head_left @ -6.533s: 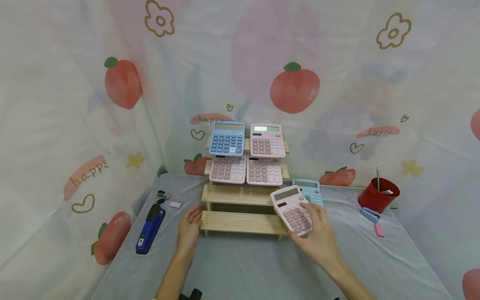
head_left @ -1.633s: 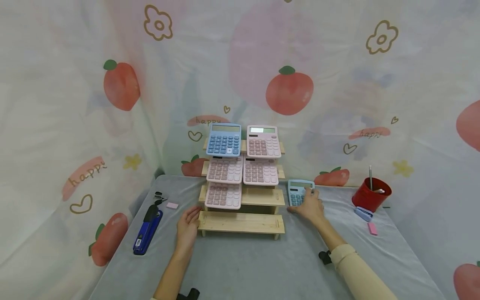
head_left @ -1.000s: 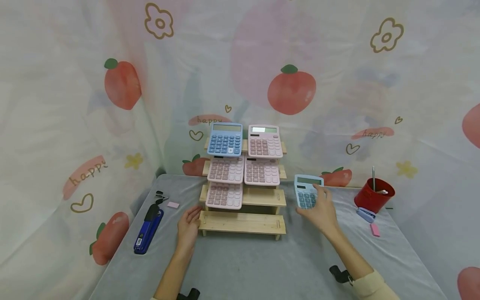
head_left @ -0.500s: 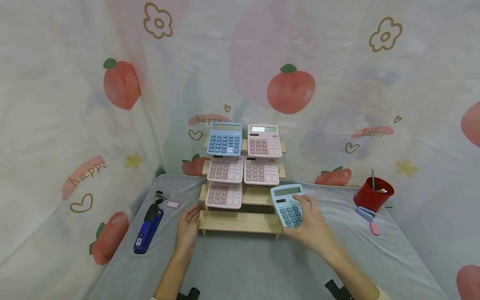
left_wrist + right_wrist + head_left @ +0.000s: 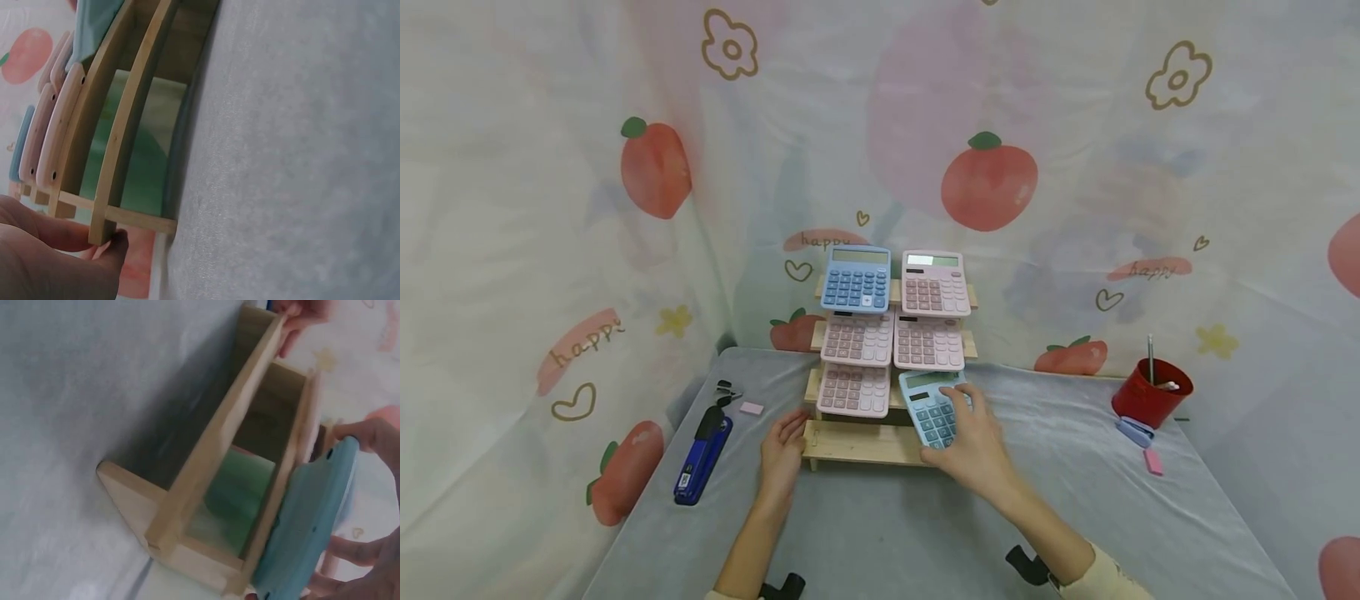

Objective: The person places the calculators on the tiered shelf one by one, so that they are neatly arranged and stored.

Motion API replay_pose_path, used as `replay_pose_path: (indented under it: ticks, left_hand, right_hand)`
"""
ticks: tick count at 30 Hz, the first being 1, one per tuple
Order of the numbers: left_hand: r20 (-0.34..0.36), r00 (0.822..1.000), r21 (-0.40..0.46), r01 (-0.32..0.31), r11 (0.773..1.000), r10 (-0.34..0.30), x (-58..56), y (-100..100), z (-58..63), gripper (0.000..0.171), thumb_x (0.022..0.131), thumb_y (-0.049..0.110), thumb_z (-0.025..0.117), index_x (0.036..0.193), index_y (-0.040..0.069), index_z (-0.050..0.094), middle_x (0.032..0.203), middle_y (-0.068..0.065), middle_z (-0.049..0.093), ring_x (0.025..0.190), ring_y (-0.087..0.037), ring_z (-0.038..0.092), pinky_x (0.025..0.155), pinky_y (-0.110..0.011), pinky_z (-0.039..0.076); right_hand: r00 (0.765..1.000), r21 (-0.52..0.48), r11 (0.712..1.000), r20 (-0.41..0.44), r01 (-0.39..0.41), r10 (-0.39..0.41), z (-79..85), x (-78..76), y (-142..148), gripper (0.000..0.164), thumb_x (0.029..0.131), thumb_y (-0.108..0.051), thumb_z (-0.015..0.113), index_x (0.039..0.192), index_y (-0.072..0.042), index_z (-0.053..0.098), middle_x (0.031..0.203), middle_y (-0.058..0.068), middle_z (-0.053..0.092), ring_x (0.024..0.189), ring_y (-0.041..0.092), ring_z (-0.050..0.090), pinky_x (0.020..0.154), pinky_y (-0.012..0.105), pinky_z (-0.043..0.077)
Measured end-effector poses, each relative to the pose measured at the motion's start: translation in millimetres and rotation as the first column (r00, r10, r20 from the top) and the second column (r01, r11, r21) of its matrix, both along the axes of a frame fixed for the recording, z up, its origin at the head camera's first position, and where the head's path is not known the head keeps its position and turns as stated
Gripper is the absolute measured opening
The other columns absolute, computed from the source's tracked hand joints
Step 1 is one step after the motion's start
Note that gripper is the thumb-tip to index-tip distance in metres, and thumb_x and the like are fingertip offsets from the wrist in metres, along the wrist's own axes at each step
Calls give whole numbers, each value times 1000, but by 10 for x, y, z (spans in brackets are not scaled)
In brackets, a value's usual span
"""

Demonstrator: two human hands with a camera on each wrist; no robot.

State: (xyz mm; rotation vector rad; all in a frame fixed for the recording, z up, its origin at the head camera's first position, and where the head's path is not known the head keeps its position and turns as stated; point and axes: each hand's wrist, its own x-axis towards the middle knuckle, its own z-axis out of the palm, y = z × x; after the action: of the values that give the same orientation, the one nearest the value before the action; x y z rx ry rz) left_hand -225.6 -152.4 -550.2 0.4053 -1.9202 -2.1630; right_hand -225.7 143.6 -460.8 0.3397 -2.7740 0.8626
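Lettering "happy" repeats on the backdrop; key labels are too small to read. Your right hand grips the light blue plastic calculator at the tiered wooden rack, covering its lower edge; your left hand rests flat against the rack's end.

The right hand covers the lower right part of the light blue calculator, and that calculator hides the right half of the rack's third shelf. In the right wrist view the calculator shows edge-on only, keys unseen, fingers cut by the frame. The left wrist view crops the left hand at the corner, and the pink calculators appear as thin edges. Key labels are too small to read. What's inside the red cup is unclear.
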Motion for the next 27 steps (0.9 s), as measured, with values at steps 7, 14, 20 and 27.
replay_pose_path:
  ticks: [7,14,20,27]
  left_hand:
    - [2,1000,8,1,1000,-1,-11,20,8,56,94,-15,44,150,-7,45,151,-27,51,144,-38,46,117,-51,36]
    - [-10,1000,-6,14,1000,-14,-9,63,12,56,94,-14,44,150,-9,42,152,-31,49,145,-42,45,117,-53,36]
    - [-16,1000,-11,7,1000,-7,8,65,11,55,93,-15,45,148,-8,46,150,-28,52,143,-39,47,115,-47,39]
    - [-30,1000,-37,-2,999,1,-3,54,-13,54,94,-15,43,147,-9,46,148,-30,52,143,-41,47,115,-45,40]
  right_hand:
    - [996,-10,999,-77,33,-33,-154,-220,-180,93,69,-37,92,148,-10,50,154,22,39,144,51,34,110,70,28]
    - [977,71,990,-186,123,-108,-319,-319,-324,89,82,-56,83,148,-8,48,154,36,39,143,66,27,113,75,22]
    - [961,89,984,-246,154,-128,-383,-328,-445,83,93,-62,69,148,-4,49,153,37,37,141,68,27,111,75,25]
    - [975,15,996,-205,89,-84,-417,-290,-406,71,100,-52,64,151,-5,47,159,38,29,146,67,17,114,75,22]
